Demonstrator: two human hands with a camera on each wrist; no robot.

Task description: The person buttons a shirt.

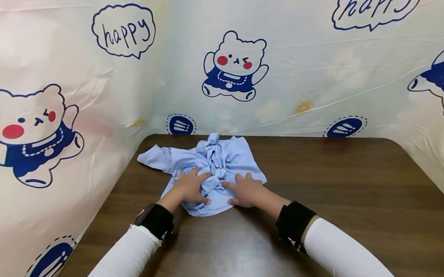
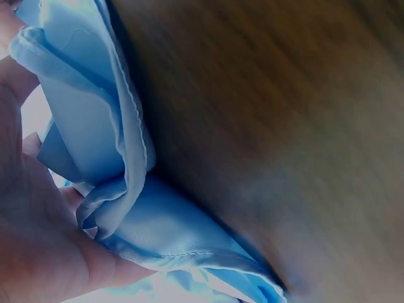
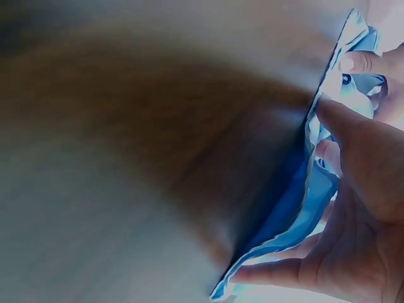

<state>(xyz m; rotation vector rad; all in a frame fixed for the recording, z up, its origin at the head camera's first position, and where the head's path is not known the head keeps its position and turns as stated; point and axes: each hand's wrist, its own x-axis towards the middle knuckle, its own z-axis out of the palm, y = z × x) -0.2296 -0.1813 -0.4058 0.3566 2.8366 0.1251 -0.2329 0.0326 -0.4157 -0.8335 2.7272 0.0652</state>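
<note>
A light blue shirt (image 1: 240, 153) lies crumpled near the far edge of the table, a sleeve (image 1: 155, 157) stretched out to its left. My left hand (image 1: 189, 186) rests on the near left part of the cloth, fingers spread. Across from it, my right hand (image 1: 246, 190) touches the near right part, its fingers also apart. Folds bunch up between the two hands. In the left wrist view, a stitched hem (image 2: 136, 126) curls beside the palm. The right wrist view has the fingers along the cloth's near edge (image 3: 297, 221), with a dark button (image 3: 346, 79) showing.
The brown wooden table (image 1: 334, 191) extends to the right and toward me. A pale curtain (image 1: 302, 55) printed with bears and the word happy hangs behind it and along the left side. Both wrists wear black bands (image 1: 296, 222) below white sleeves.
</note>
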